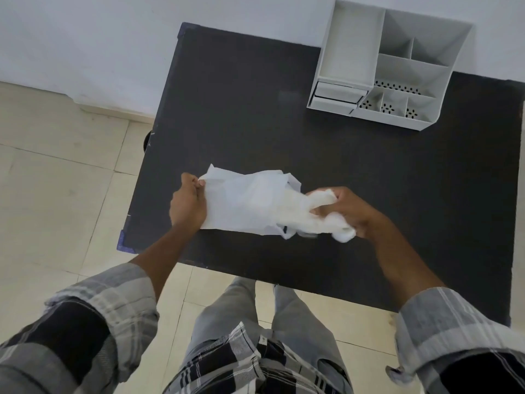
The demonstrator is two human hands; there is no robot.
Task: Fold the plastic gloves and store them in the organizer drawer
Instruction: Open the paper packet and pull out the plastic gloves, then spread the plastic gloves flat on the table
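Thin white plastic gloves [250,203] are stretched between both hands, just above the dark table [255,109]. My left hand [187,204] pinches the flat cuff end at the left. My right hand [345,210] is closed on the bunched, crumpled finger end at the right. A grey organizer [389,66] stands at the table's far right corner, with two small drawers [336,98] stacked at its front left. The upper drawer looks shut and the lower one juts out slightly.
The organizer's top holds several open compartments, some with perforated floors. The table's left edge and near edge drop to a beige tiled floor [56,172]. A white wall runs behind the table. My legs stand at the near edge.
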